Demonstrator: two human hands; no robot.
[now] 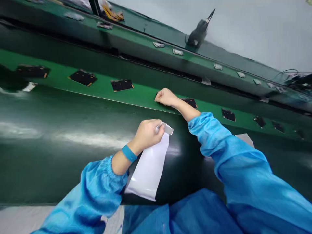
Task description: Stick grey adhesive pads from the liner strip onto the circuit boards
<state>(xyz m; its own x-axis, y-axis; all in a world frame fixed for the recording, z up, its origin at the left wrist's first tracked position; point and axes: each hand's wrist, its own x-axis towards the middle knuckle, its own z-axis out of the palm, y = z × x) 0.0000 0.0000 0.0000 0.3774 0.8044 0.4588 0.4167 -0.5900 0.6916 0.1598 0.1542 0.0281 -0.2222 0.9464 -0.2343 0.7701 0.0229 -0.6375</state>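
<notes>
My left hand (pixel 149 134) is closed on the top end of a white glossy paper strip (pixel 148 172), which folds over at the fingers and hangs toward the table's near edge. A blue band circles that wrist. Farther forward, my right hand (pixel 166 97) is over the green belt (pixel 143 95), its fingers pinched together. A dark edge shows beside those fingertips, but what they hold, if anything, is hidden. Behind my right wrist lies a flat black board (pixel 190 102), partly covered by the arm. To the left of that hand rests another black board (pixel 122 85).
More black boards (pixel 83 77) (pixel 228 114) lie spaced along the belt. Small silvery parts (pixel 177 52) sit on the raised ledge behind it. A dark pointed tool (pixel 198 32) stands at the back. A pale sheet (pixel 245 139) shows behind my right sleeve.
</notes>
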